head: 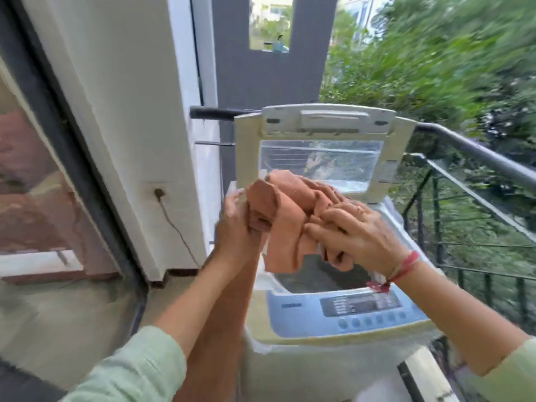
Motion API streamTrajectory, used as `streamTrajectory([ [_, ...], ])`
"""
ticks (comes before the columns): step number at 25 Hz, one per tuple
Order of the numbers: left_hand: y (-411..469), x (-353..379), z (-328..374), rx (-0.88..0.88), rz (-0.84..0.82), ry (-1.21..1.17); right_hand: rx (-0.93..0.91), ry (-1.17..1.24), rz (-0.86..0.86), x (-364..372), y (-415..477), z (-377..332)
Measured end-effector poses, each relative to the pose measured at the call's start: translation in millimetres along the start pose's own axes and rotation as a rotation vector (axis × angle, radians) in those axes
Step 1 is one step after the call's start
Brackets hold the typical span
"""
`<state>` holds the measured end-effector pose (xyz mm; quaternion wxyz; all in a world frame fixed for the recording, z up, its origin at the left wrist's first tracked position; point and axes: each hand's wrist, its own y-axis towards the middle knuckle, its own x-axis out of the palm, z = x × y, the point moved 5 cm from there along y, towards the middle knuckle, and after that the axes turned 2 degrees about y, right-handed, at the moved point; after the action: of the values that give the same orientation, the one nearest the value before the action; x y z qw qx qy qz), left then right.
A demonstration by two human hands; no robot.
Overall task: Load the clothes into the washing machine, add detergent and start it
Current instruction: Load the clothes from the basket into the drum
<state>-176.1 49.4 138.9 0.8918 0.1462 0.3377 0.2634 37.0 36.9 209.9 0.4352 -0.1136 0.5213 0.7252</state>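
The cloth (287, 216) is held bunched at frame centre, directly above the drum opening (316, 278) of the washer (293, 361), presumably so that it can be dropped straight in. Its left end is gripped by the curled fingers of the left hand (237, 227). Its right folds are pinched by the right hand (356, 236). The lid (319, 126) is stood upright behind, which leaves the opening unobstructed. A tail of cloth hangs at lower centre-left and should be gathered before release.

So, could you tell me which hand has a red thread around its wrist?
The right hand, gripping the orange fabric garment; the left hand has a bare wrist.
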Motion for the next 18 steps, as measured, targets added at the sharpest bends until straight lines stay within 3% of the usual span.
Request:
streamTrajectory([
  [2,-1,49,30,0.098,-0.084,0.105,0.225,-0.029,-0.045,-3,-51,58],
  [5,-1,133,33,0.125,-0.264,0.486,0.633,-0.083,-0.228,10,-123,128],
  [7,-8,171,23,0.132,-0.375,0.639,0.756,-0.162,-0.367,28,-165,151],
  [10,-27,199,8,0.208,-0.382,0.672,0.674,-0.106,-0.531,68,-188,154],
  [12,-37,206,0,0.203,-0.383,0.673,0.593,0.164,-0.708,107,-177,138],
  [16,-55,175,-8,0.015,-0.478,0.795,0.673,0.897,-1.281,182,-155,68],
  [18,-59,139,-16,-0.063,-0.489,0.816,0.636,0.988,-1.341,209,-145,35],
])
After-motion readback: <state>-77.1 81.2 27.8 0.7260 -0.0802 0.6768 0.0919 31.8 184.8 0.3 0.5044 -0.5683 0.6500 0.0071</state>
